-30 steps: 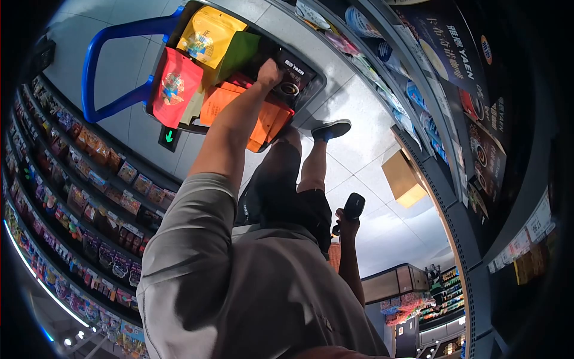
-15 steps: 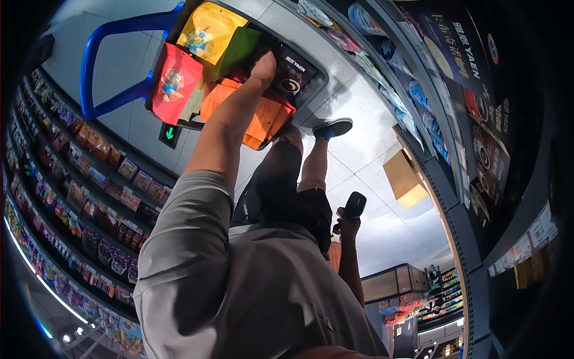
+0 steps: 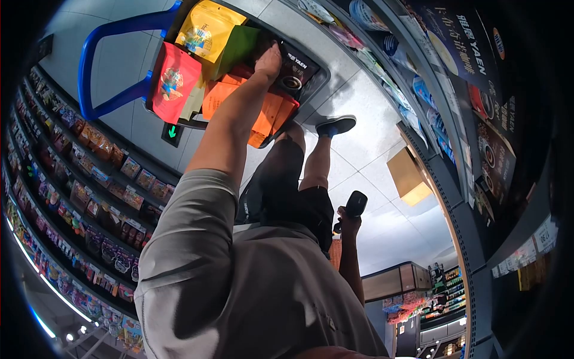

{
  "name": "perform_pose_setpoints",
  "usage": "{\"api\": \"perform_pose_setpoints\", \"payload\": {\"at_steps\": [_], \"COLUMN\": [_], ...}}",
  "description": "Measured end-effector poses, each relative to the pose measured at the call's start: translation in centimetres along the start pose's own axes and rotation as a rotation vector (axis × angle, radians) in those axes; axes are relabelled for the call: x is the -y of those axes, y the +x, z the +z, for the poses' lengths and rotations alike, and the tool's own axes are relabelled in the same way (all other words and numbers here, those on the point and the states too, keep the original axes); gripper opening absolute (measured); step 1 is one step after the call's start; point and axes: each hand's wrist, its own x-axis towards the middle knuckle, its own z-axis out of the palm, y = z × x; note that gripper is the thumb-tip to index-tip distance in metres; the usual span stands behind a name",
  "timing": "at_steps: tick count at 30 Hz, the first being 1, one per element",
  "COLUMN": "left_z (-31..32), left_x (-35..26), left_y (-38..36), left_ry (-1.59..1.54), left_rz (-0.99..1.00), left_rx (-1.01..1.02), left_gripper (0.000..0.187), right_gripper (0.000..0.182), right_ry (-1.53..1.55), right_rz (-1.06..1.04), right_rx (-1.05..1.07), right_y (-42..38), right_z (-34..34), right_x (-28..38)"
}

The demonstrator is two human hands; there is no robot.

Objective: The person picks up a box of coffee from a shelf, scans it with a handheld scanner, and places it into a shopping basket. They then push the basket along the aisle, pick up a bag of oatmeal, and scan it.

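Observation:
My left hand point(image 3: 269, 60) reaches into a shopping basket point(image 3: 323, 81) with a blue handle point(image 3: 89, 66). Its fingers are drawn together at the left end of a black YAEN coffee box point(image 3: 302, 67), fingertips partly hidden. Beside the hand stand a green pouch point(image 3: 234, 51) and a yellow pouch point(image 3: 209, 29). A red pouch point(image 3: 173, 84) leans at the handle side, and several orange packets point(image 3: 272, 116) lie under my forearm. Down by my right side, my right hand point(image 3: 348, 220) is closed around a black rounded handheld device point(image 3: 356, 204).
Shelves of small packaged goods point(image 3: 113, 203) curve along the left. On the right, a shelf point(image 3: 454, 173) holds bagged goods and dark coffee boxes point(image 3: 496, 143). A cardboard box point(image 3: 409, 176) sits by that shelf's foot. A green arrow sign point(image 3: 173, 133) marks the tiled floor.
My left hand has moved slightly along toward the coffee box, and more of its fingers show. The orange packets have shifted a little. My right hand holds its device much as before.

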Motion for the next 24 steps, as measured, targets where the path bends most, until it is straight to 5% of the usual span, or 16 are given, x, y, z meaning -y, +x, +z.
{"api": "perform_pose_setpoints", "payload": {"at_steps": [4,9,16,19,21,24], "left_z": [0.0,-1.0,0.2,0.4,0.3,-1.3], "left_x": [0.3,0.6,1.5,2.2,2.7,1.6], "left_y": [-0.2,0.7,2.2,1.9,1.3,0.3], "left_ry": [-0.169,-0.087,-0.125,-0.152,-0.109,-0.028], "left_rz": [0.034,0.047,-0.029,0.005,0.197,0.143], "left_rx": [-0.118,0.108,0.088,0.055,-0.062,-0.055], "left_gripper": [0.044,0.050,0.051,0.049,0.046,0.033], "right_gripper": [0.021,0.020,0.017,0.017,0.017,0.016], "right_ry": [-0.033,-0.047,0.012,0.016,0.006,0.049], "right_rz": [0.011,0.027,-0.007,-0.001,0.010,-0.002], "right_rx": [-0.004,-0.010,-0.005,-0.009,-0.008,-0.006], "right_y": [0.1,0.3,0.2,0.2,0.0,0.0], "right_z": [-0.1,0.0,0.0,0.0,-0.1,-0.2], "right_x": [-0.2,-0.1,0.0,0.2,0.4,0.9]}}
